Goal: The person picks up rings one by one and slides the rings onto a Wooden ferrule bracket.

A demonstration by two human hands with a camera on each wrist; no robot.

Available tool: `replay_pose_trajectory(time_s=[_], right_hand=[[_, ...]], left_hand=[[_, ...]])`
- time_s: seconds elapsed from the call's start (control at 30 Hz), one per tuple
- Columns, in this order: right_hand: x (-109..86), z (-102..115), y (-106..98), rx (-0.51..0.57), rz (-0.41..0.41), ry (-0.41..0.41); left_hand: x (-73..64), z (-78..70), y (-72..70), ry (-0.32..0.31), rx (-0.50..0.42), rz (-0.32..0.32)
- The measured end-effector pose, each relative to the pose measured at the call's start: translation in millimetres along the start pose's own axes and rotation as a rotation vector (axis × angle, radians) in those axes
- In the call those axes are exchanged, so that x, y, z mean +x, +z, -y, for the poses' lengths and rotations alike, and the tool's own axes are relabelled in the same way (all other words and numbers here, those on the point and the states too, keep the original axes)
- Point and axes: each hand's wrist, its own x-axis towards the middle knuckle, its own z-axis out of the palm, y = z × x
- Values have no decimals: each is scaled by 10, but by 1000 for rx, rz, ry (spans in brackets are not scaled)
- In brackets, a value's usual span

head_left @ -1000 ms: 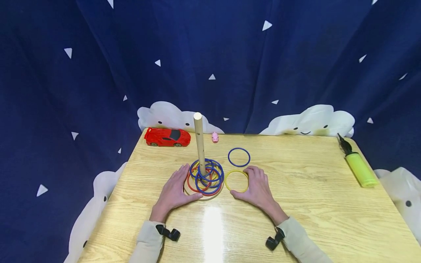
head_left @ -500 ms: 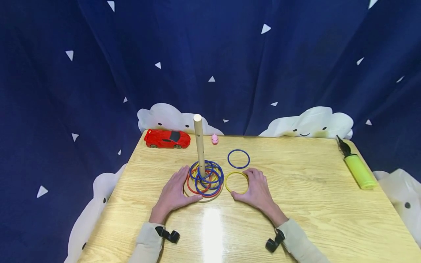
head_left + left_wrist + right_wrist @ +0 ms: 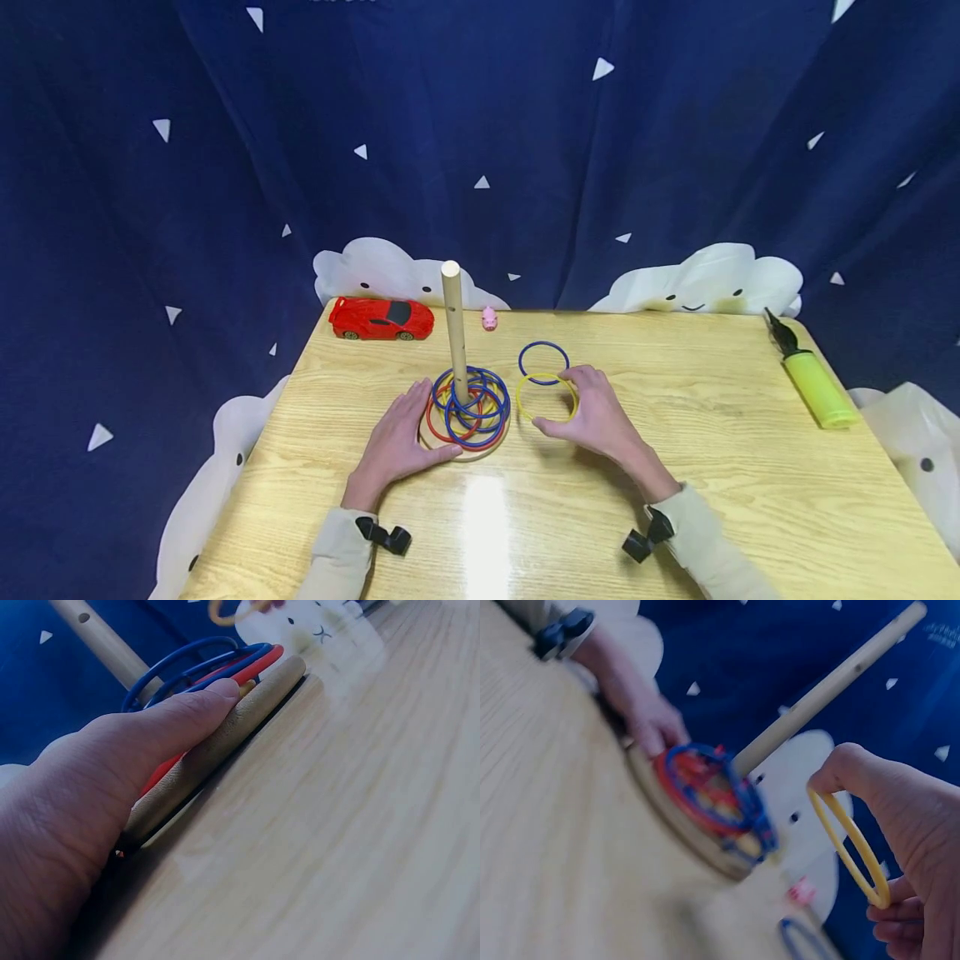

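My left hand (image 3: pixel 401 433) holds the round wooden base (image 3: pixel 225 735) of a ring-toss stand, fingers along its left side and thumb on the near rim. A tall wooden peg (image 3: pixel 455 333) rises from that base. Several blue, red and yellow rings (image 3: pixel 474 408) lie piled around the peg's foot. A yellow ring (image 3: pixel 853 840) is held by my right hand (image 3: pixel 596 412), pinched between thumb and fingers at its right side. In the right wrist view the ring is raised above the table. Behind it in the head view, a blue ring (image 3: pixel 522 354) lies on the table.
A red toy car (image 3: pixel 381 319) stands at the back left of the wooden table (image 3: pixel 720 467). Near the back edge sits a small pink pig figure (image 3: pixel 489 318). A yellow-green hand pump (image 3: pixel 817 387) lies at the right edge. Behind hangs a dark blue curtain (image 3: pixel 480 108).
My right hand has lifted the yellow ring off the table and shifted slightly right and back; the ring now overlaps the blue ring in view. My left hand stays on the base.
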Motion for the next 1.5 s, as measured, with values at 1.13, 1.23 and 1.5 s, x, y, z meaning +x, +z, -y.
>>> replay_pose_trajectory(time_s=[1.13,1.23,1.5], right_hand=[[1172,1406,-1202,197,-195,-431],[1240,1514,-1182,182,-165,-450],[1326,1645,-1008,123,-97,-482]], left_hand=[[-6,15,-5,-13,-18,2],[-7,15,-9,-13,-17,3],[6,20,-12,-10,0,14]])
